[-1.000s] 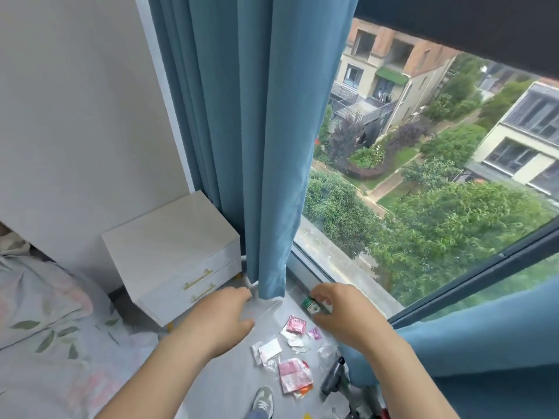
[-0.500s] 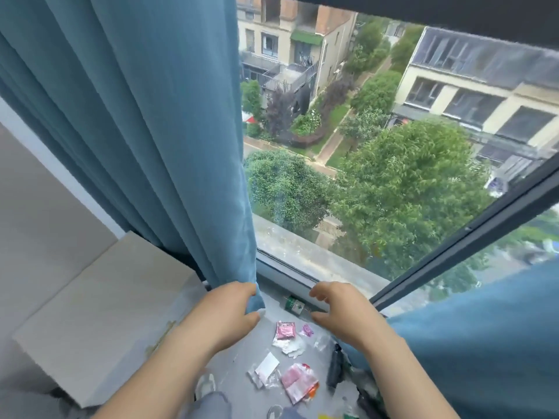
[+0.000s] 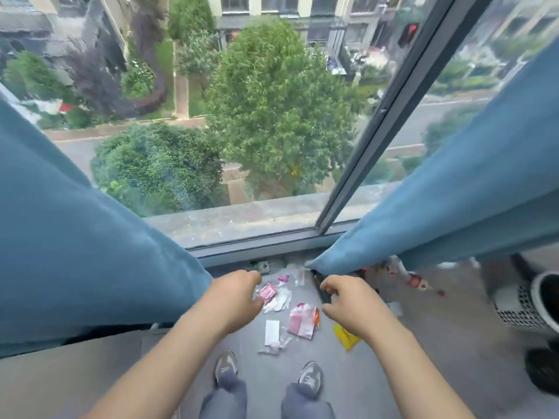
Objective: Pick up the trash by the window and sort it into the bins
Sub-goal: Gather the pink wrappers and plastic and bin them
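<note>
Trash lies on the grey floor [image 3: 423,343] below the window [image 3: 272,234]: a pink wrapper [image 3: 267,291], a pink, white and orange packet [image 3: 302,320], a white paper slip [image 3: 272,331], a yellow packet [image 3: 346,337], clear plastic scraps [image 3: 298,273], a small green item [image 3: 261,266] and a black object [image 3: 317,282]. My left hand [image 3: 233,297] hovers beside the left curtain's lower corner, fingers loosely curled, nothing in it. My right hand [image 3: 348,303] hovers above the black object, also loosely curled and holding nothing.
Blue curtains hang on the left [image 3: 75,252] and on the right [image 3: 453,192], parted over the trash. More red and white litter [image 3: 417,281] lies under the right curtain. A white mesh bin [image 3: 520,306] stands at the right edge. My shoes [image 3: 225,365] are just behind the trash.
My view has swung right and down to the sill. My left hand has let go of the curtain edge, and both hands now hang lower over the trash.
</note>
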Available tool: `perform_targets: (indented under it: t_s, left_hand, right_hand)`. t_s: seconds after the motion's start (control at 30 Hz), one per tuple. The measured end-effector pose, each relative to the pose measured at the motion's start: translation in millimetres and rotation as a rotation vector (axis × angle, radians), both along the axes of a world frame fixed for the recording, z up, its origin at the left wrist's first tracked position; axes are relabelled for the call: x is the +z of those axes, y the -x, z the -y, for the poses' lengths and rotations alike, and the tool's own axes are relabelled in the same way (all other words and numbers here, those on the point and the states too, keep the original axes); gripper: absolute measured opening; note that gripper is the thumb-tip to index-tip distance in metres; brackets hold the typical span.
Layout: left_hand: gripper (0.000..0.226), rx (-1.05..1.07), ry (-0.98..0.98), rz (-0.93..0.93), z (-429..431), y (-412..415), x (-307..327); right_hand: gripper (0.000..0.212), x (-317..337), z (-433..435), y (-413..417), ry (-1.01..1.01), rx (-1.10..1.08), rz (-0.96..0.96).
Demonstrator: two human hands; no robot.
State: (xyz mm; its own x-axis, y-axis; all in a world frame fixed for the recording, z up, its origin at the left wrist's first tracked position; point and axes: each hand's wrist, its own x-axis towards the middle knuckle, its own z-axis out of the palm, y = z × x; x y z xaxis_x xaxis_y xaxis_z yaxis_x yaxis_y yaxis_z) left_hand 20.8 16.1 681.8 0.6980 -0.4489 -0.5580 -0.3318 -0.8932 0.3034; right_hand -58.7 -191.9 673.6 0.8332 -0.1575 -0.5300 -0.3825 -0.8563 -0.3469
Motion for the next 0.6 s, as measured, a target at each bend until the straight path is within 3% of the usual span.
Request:
perform_targets:
  t_s: [0.3,0.6]
  left_hand:
    - [0.034,-0.106,-0.026,-0.072,17.7,0.3,-123.8]
    - [0.033,-0.116,-0.081,-0.050,39.6,-21.4,-300.8]
  right_hand:
    - [0.039,-110.7,18.4,29.2,-0.011,-0.161,-0.120]
    - [0.040,-289.3,49.8,5.7,0.018,-0.119,-0.107]
